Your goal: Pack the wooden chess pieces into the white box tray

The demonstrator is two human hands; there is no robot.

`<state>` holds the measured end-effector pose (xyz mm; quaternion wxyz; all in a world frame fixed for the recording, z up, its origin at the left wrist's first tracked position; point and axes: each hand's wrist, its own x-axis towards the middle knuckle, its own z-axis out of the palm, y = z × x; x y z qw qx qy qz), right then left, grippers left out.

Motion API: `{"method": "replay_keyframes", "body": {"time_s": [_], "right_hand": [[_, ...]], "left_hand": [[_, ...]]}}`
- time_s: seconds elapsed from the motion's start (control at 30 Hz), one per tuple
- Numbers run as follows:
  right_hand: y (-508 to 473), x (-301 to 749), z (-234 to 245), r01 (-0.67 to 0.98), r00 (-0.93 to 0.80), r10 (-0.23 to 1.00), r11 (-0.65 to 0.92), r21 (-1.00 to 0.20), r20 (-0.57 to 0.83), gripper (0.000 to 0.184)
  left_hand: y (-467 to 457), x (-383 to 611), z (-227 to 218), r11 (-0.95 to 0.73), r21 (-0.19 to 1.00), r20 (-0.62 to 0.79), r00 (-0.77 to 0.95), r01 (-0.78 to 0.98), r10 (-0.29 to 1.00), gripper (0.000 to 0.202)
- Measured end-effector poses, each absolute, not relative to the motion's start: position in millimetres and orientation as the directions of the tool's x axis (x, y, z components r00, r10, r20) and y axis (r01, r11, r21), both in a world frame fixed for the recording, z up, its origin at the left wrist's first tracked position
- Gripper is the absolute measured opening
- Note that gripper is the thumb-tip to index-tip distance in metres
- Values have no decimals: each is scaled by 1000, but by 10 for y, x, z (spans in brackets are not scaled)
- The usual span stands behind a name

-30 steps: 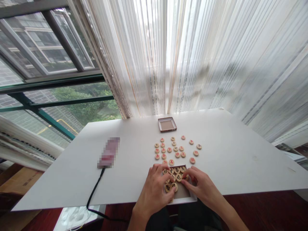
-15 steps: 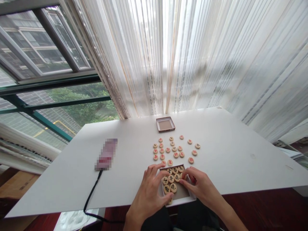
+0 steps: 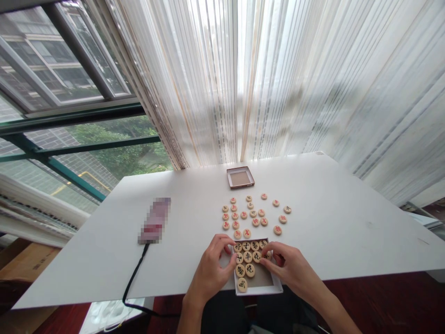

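Observation:
A shallow box (image 3: 259,291) with white walls sits at the table's near edge, holding several round wooden xiangqi pieces with black characters. My left hand (image 3: 212,269) is at the box's left wall, thumb and fingers apart in a curve, the fingertips by the left column. Over the right side of the box, my right hand (image 3: 287,262) has thumb and fingers closed on a xiangqi piece (image 3: 267,256), partly hidden, at the right end of the second row. One black piece (image 3: 242,285) lies alone at the front left of the box.
Beyond the box, several loose pieces, such as a red piece (image 3: 277,229), lie scattered on the white table (image 3: 187,208). A box lid (image 3: 240,177) rests further back, inside up. Left stands a blurred-out device (image 3: 155,220) with a black cable (image 3: 134,273). Curtains (image 3: 215,93) hang behind.
My left hand has drawn back left from over the box, uncovering pieces in the left column. My right hand stays at the same piece. The view has shifted slightly.

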<state>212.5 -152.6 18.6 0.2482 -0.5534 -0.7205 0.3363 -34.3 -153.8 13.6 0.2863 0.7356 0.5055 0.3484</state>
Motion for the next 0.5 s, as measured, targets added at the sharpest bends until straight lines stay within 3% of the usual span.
{"method": "replay_keyframes", "body": {"time_s": [0.5], "right_hand": [[-1515,2134,129,633,-304,952,219,-742,21,17]], "left_hand": [[-1565,-341,124,-322,769,234,225,553,946,13]]}}
